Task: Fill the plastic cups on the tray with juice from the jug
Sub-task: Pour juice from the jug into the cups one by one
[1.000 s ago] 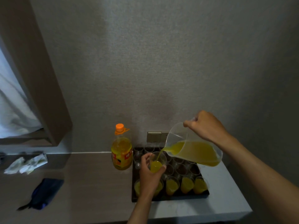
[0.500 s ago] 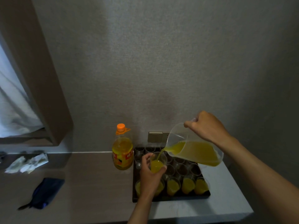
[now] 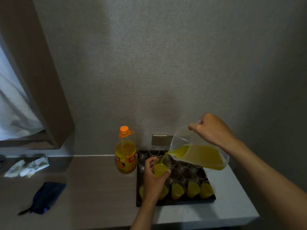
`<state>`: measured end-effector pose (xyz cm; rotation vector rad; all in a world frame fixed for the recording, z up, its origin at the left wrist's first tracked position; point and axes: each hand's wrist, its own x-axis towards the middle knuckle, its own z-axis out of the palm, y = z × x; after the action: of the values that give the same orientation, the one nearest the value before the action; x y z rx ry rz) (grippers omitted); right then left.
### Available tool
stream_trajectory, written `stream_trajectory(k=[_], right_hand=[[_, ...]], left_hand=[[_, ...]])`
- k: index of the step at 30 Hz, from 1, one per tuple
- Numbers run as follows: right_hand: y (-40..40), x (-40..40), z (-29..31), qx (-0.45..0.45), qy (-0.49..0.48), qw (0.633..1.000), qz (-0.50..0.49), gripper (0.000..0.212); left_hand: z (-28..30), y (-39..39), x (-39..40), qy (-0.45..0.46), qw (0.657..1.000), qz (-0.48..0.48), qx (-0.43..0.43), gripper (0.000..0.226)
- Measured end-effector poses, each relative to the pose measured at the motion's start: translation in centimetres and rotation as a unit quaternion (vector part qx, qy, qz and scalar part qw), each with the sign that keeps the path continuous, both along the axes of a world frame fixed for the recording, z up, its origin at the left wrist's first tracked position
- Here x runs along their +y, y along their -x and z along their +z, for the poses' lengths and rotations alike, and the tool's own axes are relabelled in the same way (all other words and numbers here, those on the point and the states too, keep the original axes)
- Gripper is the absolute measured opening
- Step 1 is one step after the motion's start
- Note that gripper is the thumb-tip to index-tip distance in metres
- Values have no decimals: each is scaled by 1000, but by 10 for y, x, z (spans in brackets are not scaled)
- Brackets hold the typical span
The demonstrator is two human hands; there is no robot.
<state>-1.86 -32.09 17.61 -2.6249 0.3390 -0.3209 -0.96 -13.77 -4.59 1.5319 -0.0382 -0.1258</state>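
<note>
- The right hand (image 3: 211, 130) grips the clear jug (image 3: 199, 155) by its handle, fingers curled tight round it, and holds it tipped to the left above the far half of the tray (image 3: 176, 203).
- A thin stream of juice runs from the spout into one plastic cup (image 3: 160, 166), which the left hand (image 3: 154, 181) holds lifted above the tray, fingers and thumb wrapped round its wall.
- That cup looks about half full; the front row of filled cups (image 3: 192, 190) stands at the near edge of the tray, and the empty cups (image 3: 186, 171) fill the rows behind.
- Likely trouble: the jug is well loaded, so a little more tilt could turn the thin stream into a gush that overshoots the small mouth of the cup.
- A thin plastic cup gives under a squeeze; a tighter grip as it grows heavier could buckle the wall and push juice over the rim.
- Juice missing the cup would land on the tray or in the cups beneath.
- A capped bottle (image 3: 125, 155) stands just left of the tray, close to the left forearm's path, and could be knocked.
</note>
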Motion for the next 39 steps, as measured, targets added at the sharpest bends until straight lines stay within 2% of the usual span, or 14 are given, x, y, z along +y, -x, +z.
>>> stream_trajectory(k=[39], right_hand=[[-7, 1, 2, 8, 9, 1000, -5, 45]], left_hand=[[-10, -7, -1, 9, 1000, 2, 11, 62]])
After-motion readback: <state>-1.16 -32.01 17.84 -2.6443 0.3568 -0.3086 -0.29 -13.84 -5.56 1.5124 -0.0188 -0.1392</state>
